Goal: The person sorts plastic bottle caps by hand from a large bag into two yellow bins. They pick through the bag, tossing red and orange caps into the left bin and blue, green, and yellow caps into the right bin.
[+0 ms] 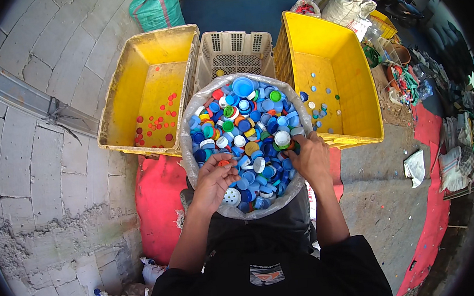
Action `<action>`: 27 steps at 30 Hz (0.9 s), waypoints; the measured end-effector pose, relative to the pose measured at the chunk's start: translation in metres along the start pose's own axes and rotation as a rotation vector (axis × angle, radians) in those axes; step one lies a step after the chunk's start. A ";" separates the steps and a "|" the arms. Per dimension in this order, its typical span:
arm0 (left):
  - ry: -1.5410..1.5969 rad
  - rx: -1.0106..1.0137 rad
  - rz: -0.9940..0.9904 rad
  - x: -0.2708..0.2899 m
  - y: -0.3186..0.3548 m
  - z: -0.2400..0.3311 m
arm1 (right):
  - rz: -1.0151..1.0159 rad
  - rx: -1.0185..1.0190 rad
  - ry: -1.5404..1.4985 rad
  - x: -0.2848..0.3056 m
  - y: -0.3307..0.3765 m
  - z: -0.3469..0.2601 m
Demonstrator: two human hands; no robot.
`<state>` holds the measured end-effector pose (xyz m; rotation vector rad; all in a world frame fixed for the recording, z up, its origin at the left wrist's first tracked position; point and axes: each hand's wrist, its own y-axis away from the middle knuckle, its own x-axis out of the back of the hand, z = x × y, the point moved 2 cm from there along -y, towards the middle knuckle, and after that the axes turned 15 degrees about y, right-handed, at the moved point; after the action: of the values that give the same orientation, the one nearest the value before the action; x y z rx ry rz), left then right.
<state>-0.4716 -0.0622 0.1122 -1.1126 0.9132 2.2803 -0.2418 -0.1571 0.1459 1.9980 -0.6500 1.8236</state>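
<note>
A white sack full of loose plastic bottle caps, mostly blue, stands upright in front of me with its rim rolled back. My left hand is over the sack's near left side, its fingers closed on an orange-red bottle cap. At the right side of the pile, my right hand reaches down among the caps, thumb and fingers apart, with nothing visibly held. A white cap with holes lies below my left hand.
Beyond the sack stand a yellow crate with red caps at left, a grey perforated crate in the middle, and another yellow crate with blue, white and green caps at right. A green sack leans by the block wall.
</note>
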 end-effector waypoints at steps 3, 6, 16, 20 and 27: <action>-0.014 0.035 0.003 -0.007 0.001 -0.003 | 0.013 0.006 0.104 -0.002 0.000 -0.007; -0.093 0.040 0.003 -0.014 0.000 -0.007 | 0.037 -0.039 0.068 -0.007 -0.002 -0.005; -0.028 0.005 0.010 -0.022 0.001 -0.010 | -0.144 -0.194 -0.926 0.014 0.006 0.012; 0.129 0.036 0.030 -0.028 0.006 -0.006 | -0.442 -0.155 -1.970 -0.002 0.017 0.001; 0.069 -0.052 0.047 0.001 0.001 0.014 | -0.554 -0.150 -2.323 -0.017 0.026 -0.024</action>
<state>-0.4800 -0.0527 0.1177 -1.2105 0.9211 2.3287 -0.2769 -0.1644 0.1302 2.7002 -0.4025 -1.3953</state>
